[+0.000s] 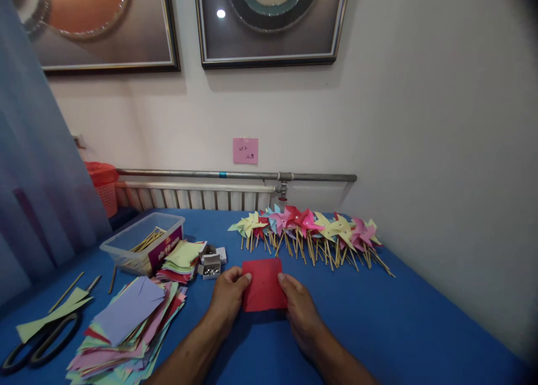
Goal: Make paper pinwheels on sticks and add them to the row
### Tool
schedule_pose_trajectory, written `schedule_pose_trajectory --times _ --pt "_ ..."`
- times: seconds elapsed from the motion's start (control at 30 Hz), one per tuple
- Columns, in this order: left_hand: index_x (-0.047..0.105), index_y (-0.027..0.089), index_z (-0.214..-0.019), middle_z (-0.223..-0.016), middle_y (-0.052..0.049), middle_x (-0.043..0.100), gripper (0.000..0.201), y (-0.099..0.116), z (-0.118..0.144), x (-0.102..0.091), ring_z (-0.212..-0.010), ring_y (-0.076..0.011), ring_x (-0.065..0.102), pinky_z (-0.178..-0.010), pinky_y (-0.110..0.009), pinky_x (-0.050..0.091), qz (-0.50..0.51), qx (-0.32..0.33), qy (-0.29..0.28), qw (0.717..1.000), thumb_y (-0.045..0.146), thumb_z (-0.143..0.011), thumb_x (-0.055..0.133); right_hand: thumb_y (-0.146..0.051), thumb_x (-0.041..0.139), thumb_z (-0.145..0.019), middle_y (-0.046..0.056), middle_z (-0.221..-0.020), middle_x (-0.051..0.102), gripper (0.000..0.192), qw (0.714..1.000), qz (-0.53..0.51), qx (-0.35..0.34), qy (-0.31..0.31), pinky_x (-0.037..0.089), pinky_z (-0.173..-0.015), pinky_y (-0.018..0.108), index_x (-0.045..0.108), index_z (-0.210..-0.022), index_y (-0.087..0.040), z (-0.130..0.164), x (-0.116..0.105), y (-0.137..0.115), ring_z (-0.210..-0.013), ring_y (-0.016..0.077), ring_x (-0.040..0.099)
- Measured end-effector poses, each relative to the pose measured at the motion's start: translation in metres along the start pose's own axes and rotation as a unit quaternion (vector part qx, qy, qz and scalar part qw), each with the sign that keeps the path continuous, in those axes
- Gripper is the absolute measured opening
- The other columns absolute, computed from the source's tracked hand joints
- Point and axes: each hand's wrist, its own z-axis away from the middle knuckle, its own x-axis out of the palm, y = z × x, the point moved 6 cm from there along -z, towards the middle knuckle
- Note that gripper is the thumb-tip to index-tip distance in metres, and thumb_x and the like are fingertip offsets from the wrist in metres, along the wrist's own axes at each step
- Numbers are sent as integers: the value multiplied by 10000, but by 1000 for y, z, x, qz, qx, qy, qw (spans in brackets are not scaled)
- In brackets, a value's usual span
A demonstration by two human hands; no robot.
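Note:
A red paper square (pixel 264 285) is held up between my two hands above the blue table, with faint diagonal lines near its corners. My left hand (pixel 229 295) pinches its left edge, thumb on the front face. On the opposite edge, my right hand (pixel 299 306) grips it in the same way. Left of my hands lies a loose stack of coloured paper sheets (pixel 130 312), a lilac one on top. Behind that are a smaller pile of paper squares (pixel 185 256) and small open boxes (pixel 211 267) with shiny metal pieces inside.
Several finished paper pinwheels (pixel 300 222) on sticks lie at the back right. A clear plastic box (pixel 126 242) holds wooden sticks at the left. Black-handled scissors (pixel 54 340) lie front left, partly under pale green paper strips (pixel 54 313). A wall (pixel 441 177) borders the right.

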Motion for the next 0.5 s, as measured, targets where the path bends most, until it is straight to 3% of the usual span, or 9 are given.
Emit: schedule_pose_trajectory --times 0.23,0.5 --pt "553 176 -562 -492 48 508 436 6 2 2 -466 -79 375 -497 -218 273 -12 4 -10 1000 531 -556 806 -557 720 -809 69 -877 788 375 998 -50 36 14 551 -823 410 699 -859 -187 4 5 -9 -923 299 724" --pt "572 174 -574 -501 46 498 434 6 3 3 -471 -87 370 -501 -224 259 -14 16 -20 1000 555 -598 781 -472 788 -775 81 -907 798 371 993 -88 57 -50 530 -906 430 732 -970 -161 7 12 -19 -896 277 744"
